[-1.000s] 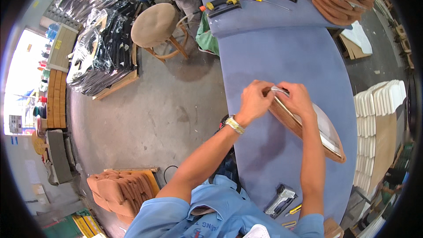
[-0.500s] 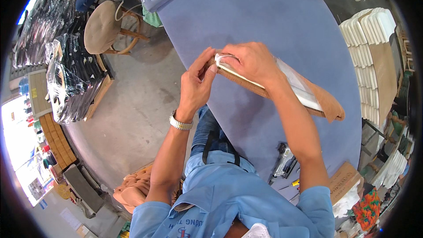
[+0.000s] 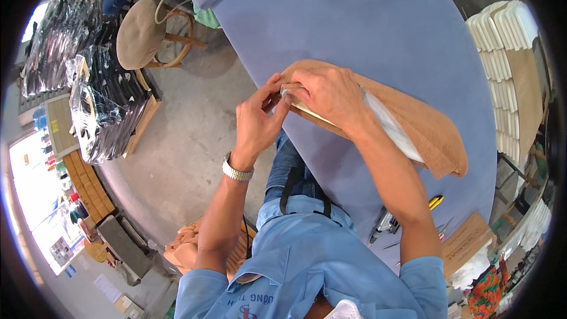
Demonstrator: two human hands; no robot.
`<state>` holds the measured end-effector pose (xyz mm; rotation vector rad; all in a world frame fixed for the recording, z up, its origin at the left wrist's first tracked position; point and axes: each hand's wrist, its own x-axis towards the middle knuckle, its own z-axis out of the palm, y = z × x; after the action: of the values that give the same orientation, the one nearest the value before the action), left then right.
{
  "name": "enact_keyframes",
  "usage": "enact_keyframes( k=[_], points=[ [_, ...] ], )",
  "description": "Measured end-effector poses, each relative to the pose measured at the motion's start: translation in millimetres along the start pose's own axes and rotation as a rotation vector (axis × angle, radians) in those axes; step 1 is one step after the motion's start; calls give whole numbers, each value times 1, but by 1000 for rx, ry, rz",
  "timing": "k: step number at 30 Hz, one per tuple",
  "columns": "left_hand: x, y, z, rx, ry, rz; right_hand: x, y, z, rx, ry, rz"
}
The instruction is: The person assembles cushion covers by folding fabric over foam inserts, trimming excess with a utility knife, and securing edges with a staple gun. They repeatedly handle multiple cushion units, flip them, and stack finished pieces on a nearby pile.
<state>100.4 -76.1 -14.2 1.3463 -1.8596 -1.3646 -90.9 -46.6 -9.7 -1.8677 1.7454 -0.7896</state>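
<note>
A flat seat cushion with a brown fabric cover (image 3: 422, 124) stands tilted on the blue-grey table, at the table's left edge. Between the cover and the board behind it, a white lining (image 3: 387, 121) and a strip of pale foam show. My left hand (image 3: 260, 115) is closed in a pinch on the cushion's left corner, thumb toward me. Right beside it, my right hand (image 3: 331, 94) bends over the upper edge, its fingers closed on the cover and white lining near that corner. The fingertips of both hands nearly meet and partly hide what they grip.
The table (image 3: 354, 18) curves round ahead. A staple gun (image 3: 385, 224) and a yellow-handled tool (image 3: 436, 202) lie near my right forearm. A cardboard box (image 3: 469, 245) and stacked white pads (image 3: 496, 71) are at right. A round stool (image 3: 140, 34) and plastic-wrapped stacks (image 3: 112, 106) stand at left.
The brown cover has swung up and outward, so more of its face shows beyond my right hand. Both hands have moved slightly left and stay at the corner.
</note>
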Motion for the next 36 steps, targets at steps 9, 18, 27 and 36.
enact_keyframes(
  k=[9, 18, 27, 36],
  points=[
    [10, 20, -6, 254, -15, 34, 4, -3, -26, 11, -216, 128],
    [23, 31, -15, 548, -171, 20, -4, 4, 17, -57, 38, -45],
    [41, 30, -19, 521, -215, 0, 3, 2, 6, -25, 81, -96],
    [47, 37, -25, 544, -332, -13, 8, 7, 10, -35, -9, -12]
  ],
)
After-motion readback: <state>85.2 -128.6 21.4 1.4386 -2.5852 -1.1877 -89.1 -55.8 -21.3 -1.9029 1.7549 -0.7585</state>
